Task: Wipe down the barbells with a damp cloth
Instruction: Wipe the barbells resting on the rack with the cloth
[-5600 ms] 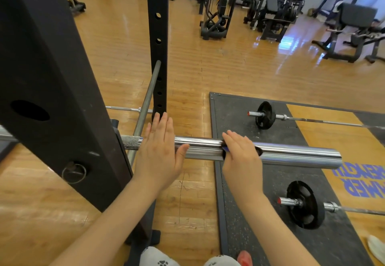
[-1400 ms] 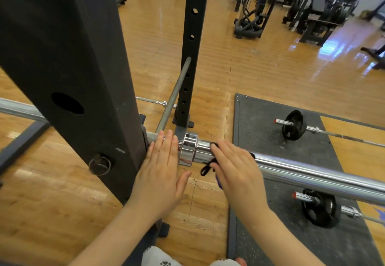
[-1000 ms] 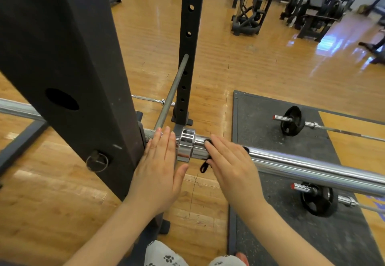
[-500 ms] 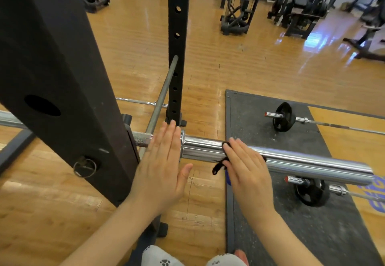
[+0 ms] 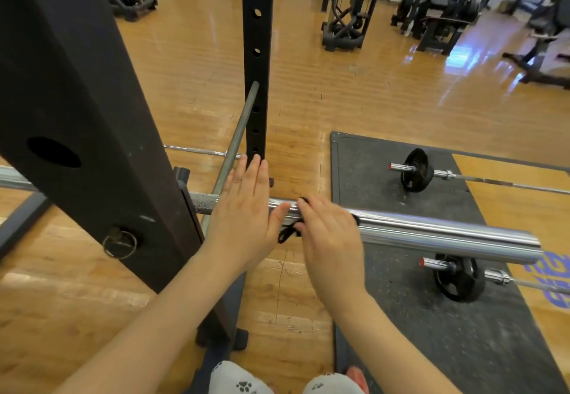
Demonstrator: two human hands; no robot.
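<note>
The left hand [image 5: 243,217] is laid flat and open on the racked barbell [image 5: 431,233]; a dark cloth [image 5: 290,231] is pressed onto the sleeve under the right hand [image 5: 327,233]; the sleeve beyond the right hand seems unwiped, as do the floor barbells [image 5: 415,170].

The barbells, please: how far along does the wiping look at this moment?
Done: nothing can be confirmed; the pictures do not show which surfaces are already clean. In hand: the right hand presses a dark cloth on the racked barbell's sleeve, while the left hand lies flat on the bar near the rack post. Left: two barbells on the floor mat, untouched.
</note>
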